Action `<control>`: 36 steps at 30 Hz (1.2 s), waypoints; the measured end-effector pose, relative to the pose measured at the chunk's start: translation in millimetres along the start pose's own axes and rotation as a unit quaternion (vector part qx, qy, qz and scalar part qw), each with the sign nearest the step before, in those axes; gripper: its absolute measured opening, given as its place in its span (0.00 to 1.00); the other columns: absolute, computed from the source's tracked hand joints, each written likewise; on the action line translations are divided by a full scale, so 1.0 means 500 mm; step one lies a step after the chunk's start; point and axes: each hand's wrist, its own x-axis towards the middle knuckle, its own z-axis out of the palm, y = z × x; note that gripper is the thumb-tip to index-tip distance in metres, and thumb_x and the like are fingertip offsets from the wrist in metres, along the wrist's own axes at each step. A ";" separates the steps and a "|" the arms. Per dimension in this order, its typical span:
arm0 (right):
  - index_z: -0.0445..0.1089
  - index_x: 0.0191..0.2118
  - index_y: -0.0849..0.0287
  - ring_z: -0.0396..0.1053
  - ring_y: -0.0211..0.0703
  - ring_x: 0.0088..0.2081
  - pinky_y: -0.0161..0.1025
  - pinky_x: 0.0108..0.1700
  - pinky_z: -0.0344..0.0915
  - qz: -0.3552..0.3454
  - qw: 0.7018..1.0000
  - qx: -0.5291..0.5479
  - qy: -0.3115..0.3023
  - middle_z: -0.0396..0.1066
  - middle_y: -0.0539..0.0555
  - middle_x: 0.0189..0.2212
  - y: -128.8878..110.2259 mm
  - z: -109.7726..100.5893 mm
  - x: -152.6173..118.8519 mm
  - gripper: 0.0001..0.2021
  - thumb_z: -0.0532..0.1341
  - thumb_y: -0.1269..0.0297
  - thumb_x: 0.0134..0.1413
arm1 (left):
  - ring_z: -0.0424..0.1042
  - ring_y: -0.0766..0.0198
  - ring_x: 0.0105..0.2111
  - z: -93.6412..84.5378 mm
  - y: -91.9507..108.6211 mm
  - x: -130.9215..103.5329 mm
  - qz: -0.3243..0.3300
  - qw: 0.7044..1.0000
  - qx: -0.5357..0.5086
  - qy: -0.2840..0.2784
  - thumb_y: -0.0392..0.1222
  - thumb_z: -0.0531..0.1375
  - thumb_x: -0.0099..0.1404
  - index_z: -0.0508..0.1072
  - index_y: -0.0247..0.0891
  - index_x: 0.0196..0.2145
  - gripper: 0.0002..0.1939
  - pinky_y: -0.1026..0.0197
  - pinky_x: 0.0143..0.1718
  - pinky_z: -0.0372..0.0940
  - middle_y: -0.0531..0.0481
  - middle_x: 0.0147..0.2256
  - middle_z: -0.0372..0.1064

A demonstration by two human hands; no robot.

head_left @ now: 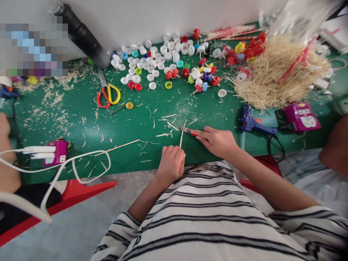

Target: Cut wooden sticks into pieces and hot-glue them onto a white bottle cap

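Note:
My left hand is closed around the lower end of a thin pale wooden stick, close to the table's front edge. In my right hand is a small knife with a red handle, its forefinger stretched along the handle. The blade lies against the upper part of the stick. Pale shavings and slivers are scattered around the blade on the green table. A longer thin stick lies to the left.
Bottle caps crowd the back. Scissors and a black bottle lie left. At right are a blue glue gun, a purple power box and a heap of thin sticks. A white cable loops over the front edge; people sit at both sides.

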 end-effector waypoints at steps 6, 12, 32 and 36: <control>0.66 0.64 0.33 0.69 0.39 0.33 0.39 0.26 0.43 0.001 1.000 -0.003 -0.005 0.74 0.50 0.38 -0.001 -0.003 -0.001 0.22 0.46 0.47 0.73 | 0.59 0.55 0.34 0.001 -0.001 -0.008 -0.009 1.000 -0.015 -0.013 0.37 0.47 0.74 0.65 0.40 0.33 0.12 0.51 0.37 0.51 0.44 0.32 0.66; 0.66 0.65 0.33 0.69 0.39 0.34 0.39 0.26 0.41 0.004 1.000 -0.009 -0.013 0.74 0.51 0.38 -0.005 -0.008 -0.002 0.22 0.45 0.47 0.73 | 0.59 0.55 0.33 0.000 0.003 -0.013 -0.006 1.000 -0.016 0.002 0.37 0.47 0.74 0.64 0.40 0.32 0.12 0.51 0.36 0.50 0.44 0.31 0.65; 0.65 0.65 0.32 0.69 0.39 0.33 0.39 0.25 0.40 -0.003 1.000 -0.025 0.003 0.74 0.50 0.39 -0.007 0.003 -0.005 0.22 0.45 0.47 0.73 | 0.58 0.56 0.32 0.007 0.006 -0.055 -0.007 0.999 -0.038 0.036 0.36 0.47 0.72 0.63 0.41 0.30 0.12 0.52 0.35 0.50 0.45 0.29 0.65; 0.63 0.66 0.32 0.68 0.38 0.31 0.39 0.26 0.41 0.015 1.000 -0.026 0.010 0.74 0.51 0.40 -0.007 0.004 -0.005 0.23 0.45 0.48 0.73 | 0.58 0.56 0.31 0.005 0.012 -0.088 0.000 0.997 -0.055 0.058 0.34 0.47 0.71 0.62 0.41 0.29 0.12 0.52 0.34 0.50 0.46 0.28 0.63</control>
